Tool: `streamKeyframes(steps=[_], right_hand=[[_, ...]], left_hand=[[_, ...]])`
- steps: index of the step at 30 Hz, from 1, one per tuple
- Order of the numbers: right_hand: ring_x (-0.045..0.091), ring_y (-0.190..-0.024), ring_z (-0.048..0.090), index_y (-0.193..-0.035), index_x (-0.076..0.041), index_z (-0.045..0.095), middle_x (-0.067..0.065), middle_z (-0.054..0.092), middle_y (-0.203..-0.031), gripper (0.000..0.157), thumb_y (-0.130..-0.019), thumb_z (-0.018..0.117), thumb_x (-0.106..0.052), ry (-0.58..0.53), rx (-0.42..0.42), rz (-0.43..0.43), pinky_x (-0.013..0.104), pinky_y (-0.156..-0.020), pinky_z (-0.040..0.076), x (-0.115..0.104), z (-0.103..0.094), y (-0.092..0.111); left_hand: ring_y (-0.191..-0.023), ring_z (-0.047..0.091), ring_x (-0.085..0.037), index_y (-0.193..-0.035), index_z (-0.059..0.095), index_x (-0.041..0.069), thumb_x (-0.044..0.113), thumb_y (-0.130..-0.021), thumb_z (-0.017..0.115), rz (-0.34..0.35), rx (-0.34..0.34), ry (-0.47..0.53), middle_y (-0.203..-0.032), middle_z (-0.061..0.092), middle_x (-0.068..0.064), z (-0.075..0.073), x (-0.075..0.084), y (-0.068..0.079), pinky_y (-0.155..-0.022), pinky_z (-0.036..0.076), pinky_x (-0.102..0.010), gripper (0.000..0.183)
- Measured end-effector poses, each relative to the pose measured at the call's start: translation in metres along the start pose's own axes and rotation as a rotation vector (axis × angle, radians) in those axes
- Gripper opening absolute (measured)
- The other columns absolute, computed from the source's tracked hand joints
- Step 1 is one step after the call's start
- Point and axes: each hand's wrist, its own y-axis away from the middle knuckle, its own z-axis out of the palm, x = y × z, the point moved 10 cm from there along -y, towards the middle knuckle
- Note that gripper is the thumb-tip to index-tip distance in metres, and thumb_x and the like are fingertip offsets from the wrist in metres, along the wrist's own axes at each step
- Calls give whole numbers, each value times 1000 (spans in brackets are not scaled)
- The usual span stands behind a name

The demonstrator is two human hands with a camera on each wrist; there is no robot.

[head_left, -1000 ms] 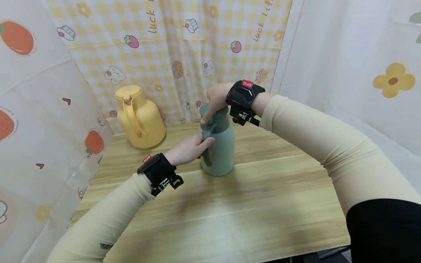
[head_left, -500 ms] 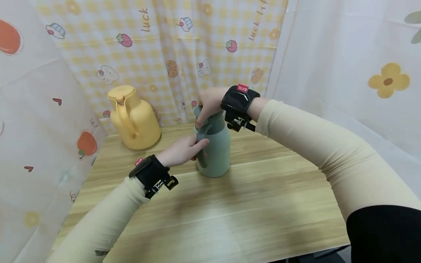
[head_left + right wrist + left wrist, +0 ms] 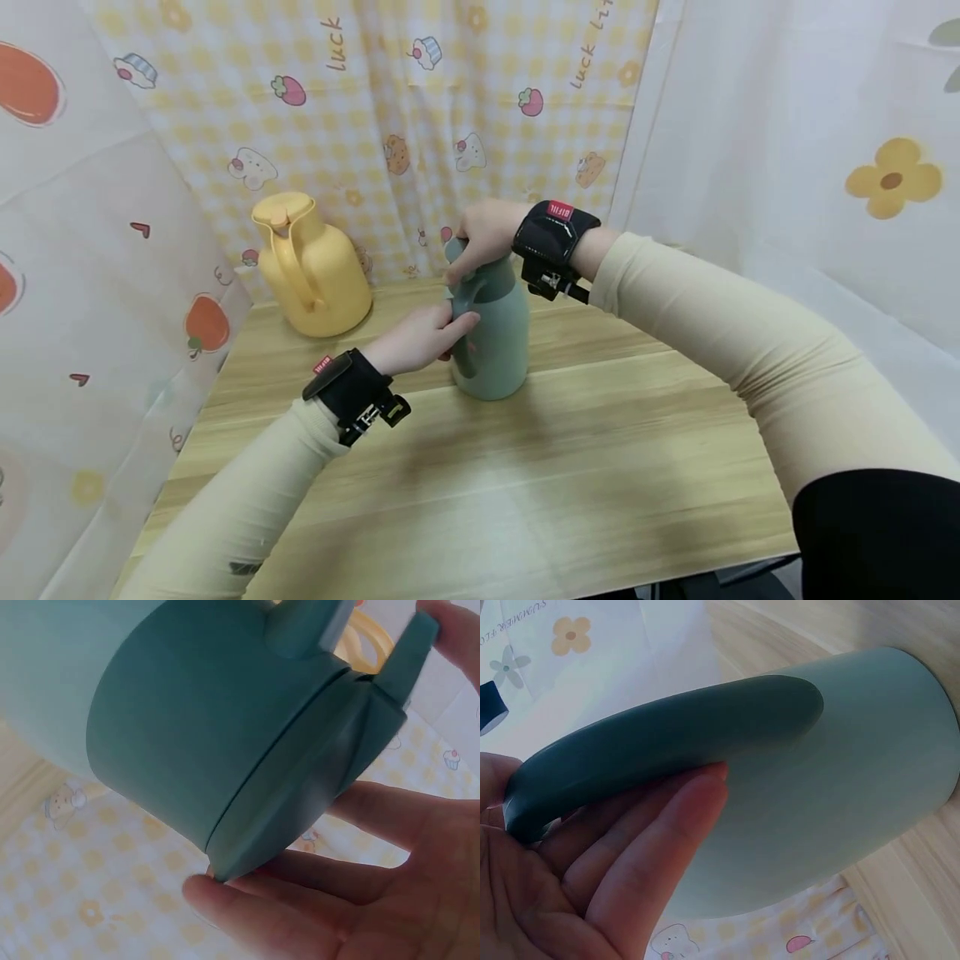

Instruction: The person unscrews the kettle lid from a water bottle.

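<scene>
Looking down from the head view, I see 1 green jug standing upright on 1 wooden bench, about midway between its side edges and nearer the back edge than the front. 1 yellow jug stands near the back left corner, well apart from it. 2 hands are on the green jug: the left hand at its side, the right hand over its top. 1 checked curtain hangs behind the back edge.

In the left wrist view, the left hand holds the 1 dark green handle, fingers curled inside it.

In the right wrist view, the right hand grips the 1 lid, its thumb touching 1 lever, other fingers round the rim.
</scene>
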Motion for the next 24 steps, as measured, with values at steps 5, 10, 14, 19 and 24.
streamKeyframes(steps=[5, 10, 14, 19, 24], right_hand=[[8, -46, 19, -56, -17, 32, -6, 23, -53, 55, -82, 69, -49, 13, -9, -12, 25, -53, 25, -2, 3, -4], [8, -47, 18, -58, -17, 31, -6, 23, -54, 55, -84, 68, -49, 30, -38, -18, 25, -54, 25, -5, 4, -3], [9, -49, 19, -59, -17, 32, -6, 24, -55, 54, -86, 66, -50, 33, -56, -52, 25, -56, 25, -12, 4, -2], [8, -50, 22, -58, -18, 32, -7, 24, -56, 55, -84, 68, -52, 23, -34, -81, 24, -55, 26, -17, 3, -3], [9, -51, 20, -57, -18, 32, -7, 24, -55, 57, -81, 71, -51, 7, -7, -54, 25, -54, 24, -8, 1, 3]], left_hand=[[-79, 65, -24, -99, 60, 3, 37, -105, 39, -14, 6, 2, -92, 71, -3, 0, -2, 3, -71, 51, -34, 41], [-78, 64, -27, -97, 61, 3, 36, -105, 39, 15, 17, 11, -90, 71, -3, -1, -1, 5, -69, 51, -34, 41], [-74, 63, -25, -95, 63, 2, 36, -105, 39, 36, 15, 12, -89, 70, -3, -1, -3, 5, -68, 51, -33, 43], [-75, 65, -24, -95, 62, 2, 35, -105, 40, 36, 32, 22, -89, 70, -2, -2, -7, 12, -68, 52, -34, 40], [-71, 62, -25, -96, 61, 6, 38, -104, 41, 51, 34, -7, -83, 66, -2, 0, -2, 9, -65, 50, -33, 39]])
